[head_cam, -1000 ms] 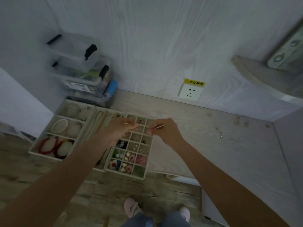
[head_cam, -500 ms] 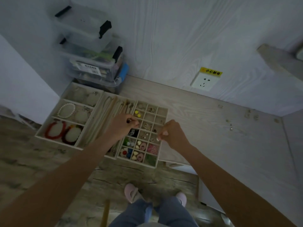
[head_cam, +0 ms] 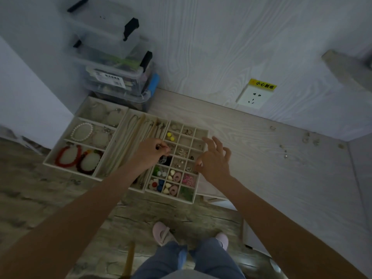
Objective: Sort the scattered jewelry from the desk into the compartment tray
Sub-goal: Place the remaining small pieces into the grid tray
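Right hand [head_cam: 214,161] now spread, left hand [head_cam: 150,152] pinching

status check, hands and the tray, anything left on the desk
Left hand pinching a small piece over the compartment tray. Right hand open, fingers spread. Scattered jewelry at far right of desk. Nothing blocking.

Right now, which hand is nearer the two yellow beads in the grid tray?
Left. The left hand is just below and left of the yellow beads, pinching something small. The right hand, fingers spread, hovers at the grid tray's right edge, farther off.
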{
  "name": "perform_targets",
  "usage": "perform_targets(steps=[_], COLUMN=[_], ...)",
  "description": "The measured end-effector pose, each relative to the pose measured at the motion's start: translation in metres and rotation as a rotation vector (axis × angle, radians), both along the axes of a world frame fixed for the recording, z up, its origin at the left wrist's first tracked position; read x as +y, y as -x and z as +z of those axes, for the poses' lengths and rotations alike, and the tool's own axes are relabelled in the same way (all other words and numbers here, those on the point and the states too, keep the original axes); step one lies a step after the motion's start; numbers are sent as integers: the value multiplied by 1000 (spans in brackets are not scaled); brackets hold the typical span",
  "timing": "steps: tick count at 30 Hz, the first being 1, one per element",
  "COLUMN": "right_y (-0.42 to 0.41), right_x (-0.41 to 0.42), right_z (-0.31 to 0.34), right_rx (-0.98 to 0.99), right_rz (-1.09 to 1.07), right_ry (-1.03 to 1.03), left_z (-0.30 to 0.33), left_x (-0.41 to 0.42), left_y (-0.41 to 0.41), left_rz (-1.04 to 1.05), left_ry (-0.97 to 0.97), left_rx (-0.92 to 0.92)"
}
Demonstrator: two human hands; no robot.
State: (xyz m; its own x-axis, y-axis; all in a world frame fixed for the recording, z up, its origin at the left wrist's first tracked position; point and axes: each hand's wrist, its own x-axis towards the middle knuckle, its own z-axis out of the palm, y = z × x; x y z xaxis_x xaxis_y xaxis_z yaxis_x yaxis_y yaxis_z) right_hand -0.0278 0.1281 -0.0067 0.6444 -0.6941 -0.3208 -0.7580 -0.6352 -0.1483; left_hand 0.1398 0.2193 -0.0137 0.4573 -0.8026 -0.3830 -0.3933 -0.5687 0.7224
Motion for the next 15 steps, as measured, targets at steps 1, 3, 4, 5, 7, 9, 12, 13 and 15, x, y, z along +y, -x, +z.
perform_targets(steps=[1,3,4,5,7,9,12,13,15], right_y=[-1,-4,-5,-5,-2,2,6,6,6], right_x=[0,0,-1,-1,-3,-5,-9,-9,-8], right_z=[-1,-3,-4,-5,-3,1,7,7,6], right_rx=[8,26,32,30,0,-54,-92,-86,-67], right_rz=[-3,-4,0,3,-8,-25,-14,1,36], right_ry=[-4,-17,-23,-31,-56,-76,-88,-88,-83], left_z=[0,-1,-1,-1,0,0,2,3,4], left_x=[0,0,0,0,0,-1,-1,-1,-1], left_y=[0,-1,-1,-1,-1,-1,-1,-1,0], left_rz=[1,0,2,5,11,11,9,7,4], left_ry=[-6,-13,-12,-10,1,12,12,10,11], left_rx=[0,1,5,8,11,10,15,21,34])
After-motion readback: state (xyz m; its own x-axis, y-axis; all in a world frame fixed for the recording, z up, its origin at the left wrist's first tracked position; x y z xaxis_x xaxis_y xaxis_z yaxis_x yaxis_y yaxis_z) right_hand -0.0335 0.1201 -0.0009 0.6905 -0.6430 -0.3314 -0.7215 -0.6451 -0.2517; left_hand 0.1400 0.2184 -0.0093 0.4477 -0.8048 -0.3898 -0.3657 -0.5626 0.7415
